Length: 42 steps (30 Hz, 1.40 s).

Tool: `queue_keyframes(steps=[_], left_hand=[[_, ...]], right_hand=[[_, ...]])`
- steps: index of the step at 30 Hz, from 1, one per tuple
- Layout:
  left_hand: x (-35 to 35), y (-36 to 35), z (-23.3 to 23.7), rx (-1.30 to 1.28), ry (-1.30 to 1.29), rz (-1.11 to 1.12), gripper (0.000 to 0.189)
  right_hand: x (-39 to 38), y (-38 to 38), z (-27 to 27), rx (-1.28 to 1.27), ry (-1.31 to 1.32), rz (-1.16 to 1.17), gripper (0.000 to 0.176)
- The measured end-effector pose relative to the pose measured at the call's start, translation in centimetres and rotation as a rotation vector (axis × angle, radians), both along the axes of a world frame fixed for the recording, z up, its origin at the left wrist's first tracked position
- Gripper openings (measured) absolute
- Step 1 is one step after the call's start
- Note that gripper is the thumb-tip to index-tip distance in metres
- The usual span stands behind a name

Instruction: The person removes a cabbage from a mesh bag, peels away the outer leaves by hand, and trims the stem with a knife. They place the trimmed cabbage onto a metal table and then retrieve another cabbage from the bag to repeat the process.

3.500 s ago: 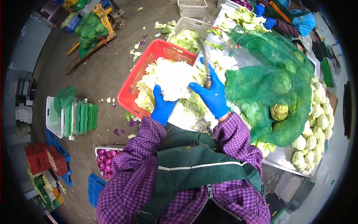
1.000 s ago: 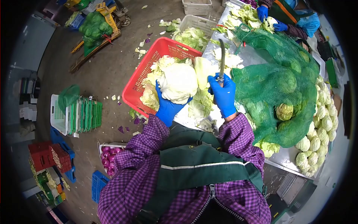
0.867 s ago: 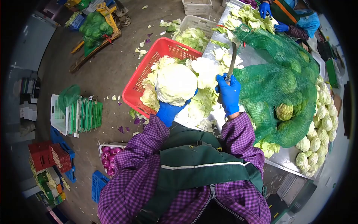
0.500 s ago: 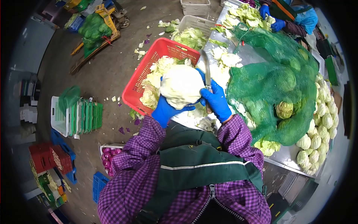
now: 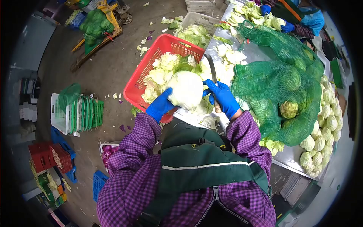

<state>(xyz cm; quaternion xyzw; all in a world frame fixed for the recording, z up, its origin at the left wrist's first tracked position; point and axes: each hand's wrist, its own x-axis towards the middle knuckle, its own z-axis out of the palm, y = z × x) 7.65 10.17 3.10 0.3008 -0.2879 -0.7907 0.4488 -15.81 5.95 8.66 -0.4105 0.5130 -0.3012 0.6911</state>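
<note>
A pale, round cabbage (image 5: 185, 90) is held over the near edge of a red basket (image 5: 134, 84). My left hand (image 5: 161, 105), in a blue glove, grips its lower left side. My right hand (image 5: 222, 97), gloved too, is closed round the handle of a knife (image 5: 212, 68); the curved blade points up and away from me. The right fingertips are close to the cabbage's right side. Cut leaves (image 5: 162, 72) lie in the basket beyond the cabbage.
Green net sacks of cabbages (image 5: 272, 85) lie on the metal table (image 5: 281, 160), with trimmed cabbages (image 5: 319, 143) at its right. A co-worker's gloved hands (image 5: 288, 26) are at the far end. A grey crate (image 5: 202, 22) of leaves stands behind the basket.
My left hand has shifted left from under the cabbage to its side, and the cabbage has turned. The knife has moved slightly right and down with my right hand, showing more basket leaves.
</note>
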Motion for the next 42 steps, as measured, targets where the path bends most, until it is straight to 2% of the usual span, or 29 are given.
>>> queue_keyframes(steps=[2, 3, 5, 7, 10, 12, 13, 14, 15, 17, 22, 26, 28, 29, 31, 32, 33, 34, 35, 37, 38, 40, 42], left_hand=[[-0.5, -0.3, -0.5, 0.341, 0.633, 0.044, 0.085], [-0.8, -0.3, -0.4, 0.338, 0.632, 0.047, 0.085], [-1.4, -0.2, -0.3, 0.214, 0.348, 0.104, 0.084], [-1.9, -0.4, -0.2, 0.278, 0.408, 0.168, 0.082], [-2.7, -1.2, 0.7, 0.399, 0.501, 0.233, 0.078], [-3.3, -1.3, 1.2, 0.455, 0.531, 0.240, 0.075], [-3.7, -1.3, 1.2, 0.316, 0.383, 0.260, 0.073], [-4.0, -1.3, 1.2, 0.176, 0.235, 0.279, 0.071], [-4.1, -1.6, 1.1, 0.174, 0.239, 0.280, 0.071], [-4.2, -2.1, 1.2, 0.469, 0.278, 0.293, 0.072], [-5.1, -2.3, 3.0, 0.561, 0.249, 0.251, 0.059], [-5.5, -2.1, 3.7, 0.594, 0.249, 0.246, 0.060], [-5.6, -2.2, 3.7, 0.654, 0.266, 0.264, 0.059], [-5.4, -2.2, 1.4, 0.651, 0.266, 0.262, 0.059], [-4.7, -1.3, -4.9, 0.194, -0.011, 0.170, 0.059], [-4.9, -1.2, -3.8, 0.193, -0.012, 0.167, 0.059], [-5.2, -0.9, -1.7, 0.390, 0.126, 0.204, 0.060], [-5.4, -0.6, -0.3, 0.588, 0.264, 0.240, 0.060], [-5.5, 0.0, 0.1, 0.589, 0.261, 0.237, 0.060], [-5.4, 1.1, 0.5, 0.276, 0.064, 0.249, 0.064], [-5.1, 1.1, 0.4, 0.276, 0.064, 0.243, 0.064], [-3.9, 1.2, 0.3, 0.258, 0.270, 0.223, 0.068], [-2.7, 1.6, 0.3, 0.202, 0.224, 0.248, 0.063]], right_hand=[[0.3, 0.3, 0.3, -0.021, -0.097, 0.014, 0.037], [0.5, 0.3, 0.1, -0.023, -0.099, 0.017, 0.037], [0.9, 0.4, -0.8, -0.123, 0.013, -0.015, 0.037], [0.8, 0.4, -1.1, -0.102, 0.039, 0.012, 0.039], [0.5, 0.6, -1.8, -0.214, 0.031, 0.049, 0.044], [0.7, 0.2, -2.7, -1.082, 0.382, 0.036, 0.056], [0.4, 0.6, -2.9, -1.082, 0.384, 0.038, 0.056], [0.3, 1.4, -1.7, -1.039, 0.479, 0.147, 0.061], [0.2, 1.9, -0.9, -0.995, 0.572, 0.255, 0.066], [0.3, 2.1, -0.2, -0.934, 0.631, 0.328, 0.070], [0.5, 1.7, 0.1, -0.949, 0.819, 0.448, 0.070], [0.7, 1.3, -0.2, -0.930, 0.854, 0.478, 0.067], [1.3, 1.4, -1.1, -0.898, 0.903, 0.396, 0.062], [1.5, 1.3, -1.5, -0.901, 0.904, 0.393, 0.062], [1.7, 1.4, -2.4, -0.923, 0.846, 0.209, 0.051], [1.7, 0.9, -2.8, -0.890, 0.734, 0.054, 0.046], [1.7, 0.3, -2.5, -0.850, 0.620, -0.099, 0.042], [1.2, -0.4, -2.0, -0.625, 0.499, -0.152, 0.040], [0.3, -1.4, -3.6, -0.526, 0.410, -0.199, 0.042], [-1.1, -2.4, -3.3, -0.324, 0.191, -0.312, 0.040], [-1.5, -2.8, -3.5, -0.308, 0.131, -0.367, 0.037], [-2.2, -3.6, -3.8, -0.267, 0.030, -0.481, 0.033], [-3.1, -4.6, -5.2, -0.233, 0.024, -0.457, 0.035]])
